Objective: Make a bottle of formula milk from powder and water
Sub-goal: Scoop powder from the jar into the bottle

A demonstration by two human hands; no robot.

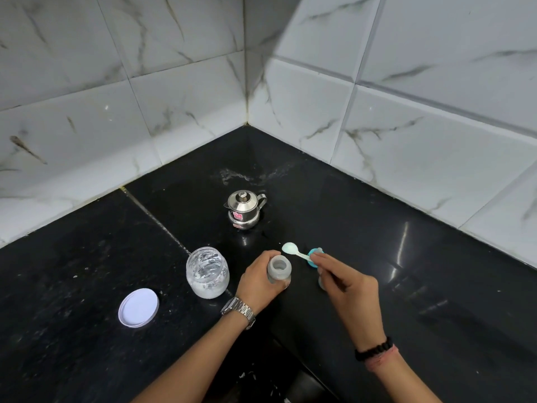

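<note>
An open baby bottle (278, 271) is held upright on the black countertop (406, 286) by the left hand (260, 282), whose fingers are curled round its body. A pale green scoop (293, 250) is pinched by its handle in the right hand (345, 283); its long axis lies nearly level, the bowl pointing left and away, just above the bottle mouth. An open powder jar (207, 271) stands just left, its white lid (139, 307) beside it. A steel kettle (244, 209) stands behind.
</note>
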